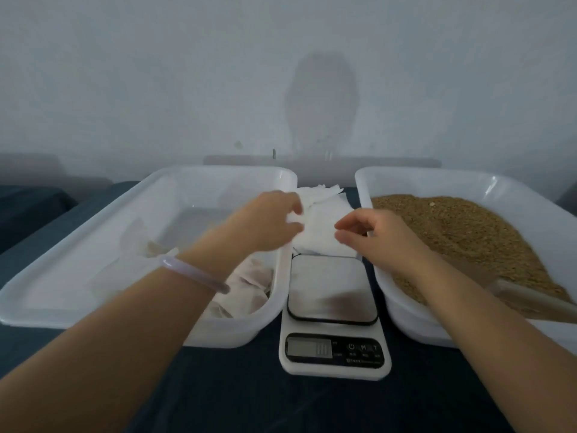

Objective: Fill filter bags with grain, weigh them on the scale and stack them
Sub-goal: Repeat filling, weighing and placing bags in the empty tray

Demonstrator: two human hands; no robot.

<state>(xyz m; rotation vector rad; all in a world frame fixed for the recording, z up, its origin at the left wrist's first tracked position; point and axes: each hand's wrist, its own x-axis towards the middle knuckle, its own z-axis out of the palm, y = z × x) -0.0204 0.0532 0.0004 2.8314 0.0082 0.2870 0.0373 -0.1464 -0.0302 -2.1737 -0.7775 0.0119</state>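
Note:
A pile of empty white filter bags (324,223) lies behind the scale (334,310), between two white tubs. My left hand (268,223) pinches the left edge of the top bag. My right hand (374,235) hovers at the pile's right side with fingers loosely curled, holding nothing. The scale's steel platform (331,289) is bare. The right tub (406,314) holds brown grain (468,239) with a scoop (530,300) lying in it. The left tub (93,251) holds several filled bags (249,292) at its near right corner.
Everything sits on a dark blue cloth (281,407). A pale wall (281,73) rises right behind the tubs. A dark cushion-like surface (28,210) lies at the far left.

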